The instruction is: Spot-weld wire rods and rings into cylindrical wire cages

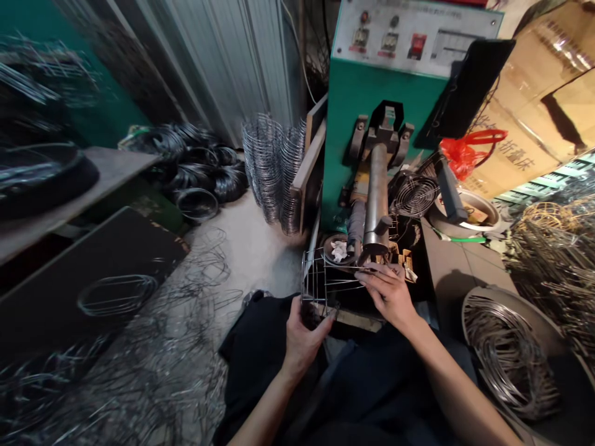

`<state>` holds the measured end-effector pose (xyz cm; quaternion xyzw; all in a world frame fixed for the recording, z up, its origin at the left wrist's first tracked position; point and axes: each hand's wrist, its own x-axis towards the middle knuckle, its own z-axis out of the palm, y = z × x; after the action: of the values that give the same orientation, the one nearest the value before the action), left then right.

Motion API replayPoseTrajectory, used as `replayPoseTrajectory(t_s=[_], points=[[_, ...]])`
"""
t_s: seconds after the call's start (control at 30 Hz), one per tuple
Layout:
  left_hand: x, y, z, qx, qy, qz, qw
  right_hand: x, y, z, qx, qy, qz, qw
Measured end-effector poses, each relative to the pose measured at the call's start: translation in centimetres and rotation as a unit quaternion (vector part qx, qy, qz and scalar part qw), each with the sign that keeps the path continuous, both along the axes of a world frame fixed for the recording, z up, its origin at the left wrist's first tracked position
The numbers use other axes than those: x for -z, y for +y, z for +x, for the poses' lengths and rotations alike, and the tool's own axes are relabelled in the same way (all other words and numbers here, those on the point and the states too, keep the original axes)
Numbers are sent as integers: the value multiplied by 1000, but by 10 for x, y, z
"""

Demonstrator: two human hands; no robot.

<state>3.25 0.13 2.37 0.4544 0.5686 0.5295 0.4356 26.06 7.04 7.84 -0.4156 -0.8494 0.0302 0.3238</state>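
Observation:
My left hand [305,337] grips the lower end of a wire basket frame [320,279], thumb and fingers closed around its wires. Close to the welding machine's lower electrode, my right hand [388,291] has its fingers pressed together at the frame's right side, on what looks like a thin wire; the fingertips partly hide it. The green welding machine [344,142] stands straight ahead. Its thick metal arm [377,192] reaches toward me, ending just above my right fingers. Below the arm sits a small round dish [331,253] with white crumpled material.
Stacked wire rings [263,167] stand left of the machine. A basin of bent wire pieces [506,353] is at the right, beside piled wire rods [553,272]. Loose wires [186,310] litter the floor at left. A black phone-like slab [478,87] juts out near the machine's panel.

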Motion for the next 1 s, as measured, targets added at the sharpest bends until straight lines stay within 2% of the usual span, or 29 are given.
replayPoseTrajectory(t_s=[0.2,0.4,0.53,0.7,0.87,1.0], points=[[-2,1,-1,3,-4,-4,1000,-5,1,-2,9,-1,2,1000],[2,7,-6,-6,59,10,998,-3,2,-9,25,18,12,999],[-1,9,-7,-5,66,8,998,-2,2,-8,73,62,-12,995],[-8,28,-10,14,28,-12,999,-8,12,-2,100,106,-15,989],[-13,42,-15,27,45,-10,999,-11,18,-5,94,123,-16,988],[-3,38,-19,25,75,15,997,-11,18,-2,96,141,-38,985]])
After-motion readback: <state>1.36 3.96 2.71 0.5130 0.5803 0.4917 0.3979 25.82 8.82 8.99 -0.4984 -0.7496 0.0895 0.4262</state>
